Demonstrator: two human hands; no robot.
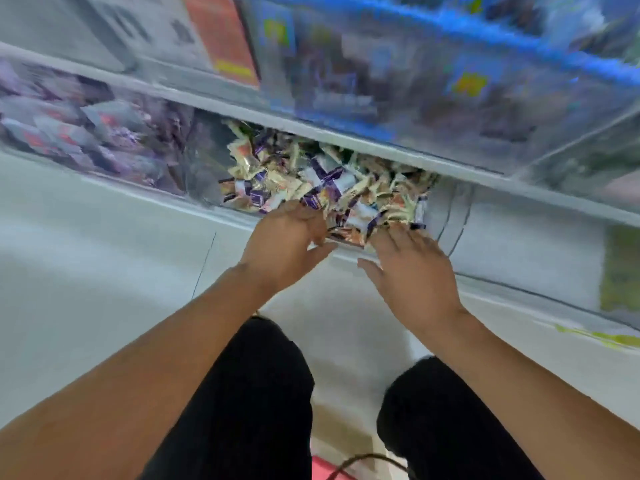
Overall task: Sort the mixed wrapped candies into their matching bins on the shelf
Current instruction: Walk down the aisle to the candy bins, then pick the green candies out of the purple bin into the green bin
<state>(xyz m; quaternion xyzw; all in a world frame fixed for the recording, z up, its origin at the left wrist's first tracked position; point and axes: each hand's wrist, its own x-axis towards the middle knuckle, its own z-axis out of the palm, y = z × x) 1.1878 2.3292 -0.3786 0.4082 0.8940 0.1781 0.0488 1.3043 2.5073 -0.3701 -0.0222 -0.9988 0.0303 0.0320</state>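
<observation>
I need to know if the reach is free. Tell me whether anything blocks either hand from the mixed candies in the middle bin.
Nothing visible does. The left hand and right hand are both at the front edge of the middle bin, fingers already at the candies. The shelf edge above overhangs the pile's rear only.

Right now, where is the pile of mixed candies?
The candy pile sits mid-frame in the clear bin on the shelf, just beyond the left hand and right hand.
</observation>
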